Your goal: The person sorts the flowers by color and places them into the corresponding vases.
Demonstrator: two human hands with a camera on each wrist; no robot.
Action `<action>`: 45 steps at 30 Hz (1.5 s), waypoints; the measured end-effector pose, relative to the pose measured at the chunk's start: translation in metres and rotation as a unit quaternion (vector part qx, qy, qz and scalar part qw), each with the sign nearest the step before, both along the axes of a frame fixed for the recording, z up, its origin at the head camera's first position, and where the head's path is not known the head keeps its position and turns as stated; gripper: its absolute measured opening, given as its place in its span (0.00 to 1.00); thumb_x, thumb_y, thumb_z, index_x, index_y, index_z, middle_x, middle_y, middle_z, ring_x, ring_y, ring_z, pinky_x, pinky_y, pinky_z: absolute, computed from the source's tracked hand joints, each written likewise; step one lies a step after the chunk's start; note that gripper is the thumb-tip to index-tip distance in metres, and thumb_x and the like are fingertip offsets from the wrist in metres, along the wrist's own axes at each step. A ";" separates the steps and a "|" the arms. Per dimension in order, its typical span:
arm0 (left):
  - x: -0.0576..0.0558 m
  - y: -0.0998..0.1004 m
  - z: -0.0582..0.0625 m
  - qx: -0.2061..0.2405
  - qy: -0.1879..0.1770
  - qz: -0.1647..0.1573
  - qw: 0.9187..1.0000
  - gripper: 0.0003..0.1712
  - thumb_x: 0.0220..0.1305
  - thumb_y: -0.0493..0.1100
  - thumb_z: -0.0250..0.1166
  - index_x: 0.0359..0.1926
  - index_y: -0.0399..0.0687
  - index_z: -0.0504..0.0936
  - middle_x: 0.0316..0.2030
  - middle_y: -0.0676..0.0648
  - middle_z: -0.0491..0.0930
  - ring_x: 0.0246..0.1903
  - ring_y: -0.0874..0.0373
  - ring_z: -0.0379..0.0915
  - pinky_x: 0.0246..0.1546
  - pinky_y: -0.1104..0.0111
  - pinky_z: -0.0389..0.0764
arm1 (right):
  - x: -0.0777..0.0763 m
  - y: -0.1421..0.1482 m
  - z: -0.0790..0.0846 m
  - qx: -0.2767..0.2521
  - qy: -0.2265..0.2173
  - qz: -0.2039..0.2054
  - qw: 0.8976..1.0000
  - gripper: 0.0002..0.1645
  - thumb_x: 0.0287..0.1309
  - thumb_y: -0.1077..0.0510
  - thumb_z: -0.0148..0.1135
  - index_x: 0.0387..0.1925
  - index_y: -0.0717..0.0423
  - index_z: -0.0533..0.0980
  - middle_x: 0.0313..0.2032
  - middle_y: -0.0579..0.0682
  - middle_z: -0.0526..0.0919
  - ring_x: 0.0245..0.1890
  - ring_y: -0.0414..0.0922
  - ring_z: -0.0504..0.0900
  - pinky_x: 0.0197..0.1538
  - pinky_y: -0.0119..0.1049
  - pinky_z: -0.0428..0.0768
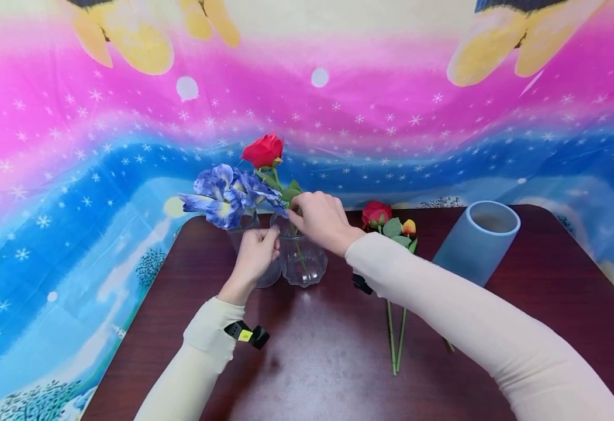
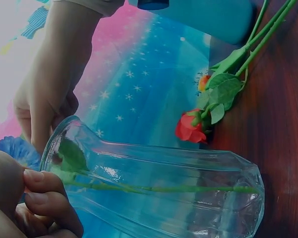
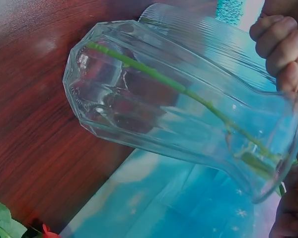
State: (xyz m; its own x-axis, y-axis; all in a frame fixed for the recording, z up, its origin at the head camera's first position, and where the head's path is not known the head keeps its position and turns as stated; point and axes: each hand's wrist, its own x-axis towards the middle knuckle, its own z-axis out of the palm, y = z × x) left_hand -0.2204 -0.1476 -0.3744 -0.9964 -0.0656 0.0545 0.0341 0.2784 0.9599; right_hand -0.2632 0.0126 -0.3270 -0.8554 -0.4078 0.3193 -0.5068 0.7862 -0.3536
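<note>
In the head view a red rose (image 1: 263, 151) stands in a clear glass vase (image 1: 303, 263), its green stem (image 2: 179, 189) reaching down to the vase's base. My right hand (image 1: 324, 219) is over the vase mouth and pinches the rose by its leafy upper stem. My left hand (image 1: 257, 252) has curled fingers at the near left of the same vase and grips its rim. Blue irises (image 1: 228, 193) bloom just left of the rose, above a second, ribbed glass vase (image 3: 188, 34) partly hidden behind my left hand.
To the right, another red rose (image 1: 376, 214) and a small orange-yellow bud (image 1: 409, 227) lie on the dark wooden table (image 1: 307, 362), stems toward me. A blue-grey vase (image 1: 475, 245) stands behind my right forearm. A printed cloth backdrop (image 1: 370, 111) hangs at the table's far edge.
</note>
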 end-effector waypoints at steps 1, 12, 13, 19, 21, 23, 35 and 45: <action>0.000 0.000 0.000 0.000 -0.001 0.000 1.000 0.29 0.76 0.45 0.51 0.14 0.44 0.71 0.06 0.57 0.64 0.09 0.66 0.59 0.15 0.74 0.60 | 0.000 0.001 0.001 -0.004 0.000 0.001 1.000 0.14 0.69 0.48 0.62 0.44 0.50 0.86 0.20 0.45 0.82 0.16 0.41 0.76 0.16 0.34 0.69; -0.002 0.000 -0.002 -0.010 0.000 0.003 1.000 0.29 0.76 0.45 0.51 0.13 0.44 0.71 0.07 0.56 0.65 0.10 0.65 0.61 0.16 0.74 0.62 | 0.003 0.025 0.008 -0.047 -0.013 -0.003 0.999 0.13 0.68 0.48 0.63 0.41 0.50 0.86 0.16 0.45 0.78 0.14 0.42 0.74 0.15 0.34 0.64; -0.002 0.000 -0.002 -0.010 -0.001 0.003 1.000 0.29 0.76 0.45 0.51 0.13 0.44 0.72 0.07 0.56 0.65 0.10 0.65 0.61 0.16 0.74 0.62 | 0.004 0.026 0.008 -0.053 -0.014 -0.002 0.998 0.12 0.68 0.48 0.64 0.41 0.50 0.86 0.16 0.45 0.78 0.14 0.42 0.75 0.16 0.35 0.65; 0.001 0.000 -0.002 -0.009 -0.007 0.002 1.000 0.29 0.77 0.47 0.50 0.15 0.43 0.72 0.06 0.56 0.64 0.10 0.64 0.60 0.16 0.73 0.61 | 0.013 0.035 0.012 -0.071 -0.007 -0.005 0.997 0.11 0.67 0.48 0.64 0.40 0.49 0.86 0.17 0.45 0.79 0.17 0.42 0.75 0.20 0.38 0.71; 0.001 0.000 -0.002 -0.009 -0.007 0.002 1.000 0.29 0.77 0.47 0.50 0.15 0.42 0.72 0.06 0.56 0.64 0.10 0.64 0.60 0.16 0.73 0.60 | 0.016 0.038 0.011 -0.073 -0.003 -0.006 0.997 0.11 0.67 0.48 0.64 0.39 0.49 0.86 0.16 0.45 0.78 0.17 0.41 0.75 0.20 0.38 0.71; 0.001 0.000 -0.002 -0.011 -0.005 0.003 1.000 0.29 0.77 0.46 0.50 0.15 0.42 0.72 0.06 0.56 0.63 0.10 0.64 0.59 0.16 0.73 0.60 | 0.019 0.041 0.010 -0.074 0.001 -0.007 0.997 0.11 0.67 0.48 0.64 0.39 0.50 0.86 0.15 0.45 0.77 0.16 0.41 0.74 0.19 0.38 0.70; 0.001 0.001 -0.003 -0.018 -0.001 0.007 1.000 0.29 0.77 0.47 0.51 0.15 0.43 0.72 0.07 0.56 0.66 0.12 0.64 0.63 0.18 0.73 0.64 | 0.037 0.060 0.003 -0.055 0.006 -0.007 0.998 0.11 0.67 0.48 0.64 0.36 0.49 0.85 0.15 0.42 0.77 0.15 0.38 0.74 0.18 0.37 0.71; 0.001 0.000 -0.003 -0.021 -0.001 0.009 1.000 0.29 0.77 0.47 0.51 0.15 0.43 0.72 0.07 0.56 0.65 0.12 0.63 0.63 0.18 0.73 0.63 | 0.044 0.082 -0.007 -0.022 0.002 -0.021 1.000 0.13 0.67 0.47 0.63 0.35 0.50 0.84 0.16 0.40 0.77 0.17 0.37 0.74 0.22 0.35 0.72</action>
State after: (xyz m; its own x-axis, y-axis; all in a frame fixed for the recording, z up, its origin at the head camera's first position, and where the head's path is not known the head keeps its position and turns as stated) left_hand -0.2197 -0.1476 -0.3770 -0.9952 -0.0808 0.0554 0.0270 0.3180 0.9477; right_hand -0.2190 0.0941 -0.3336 -0.8704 -0.3561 0.3399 -0.4745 0.7907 -0.3868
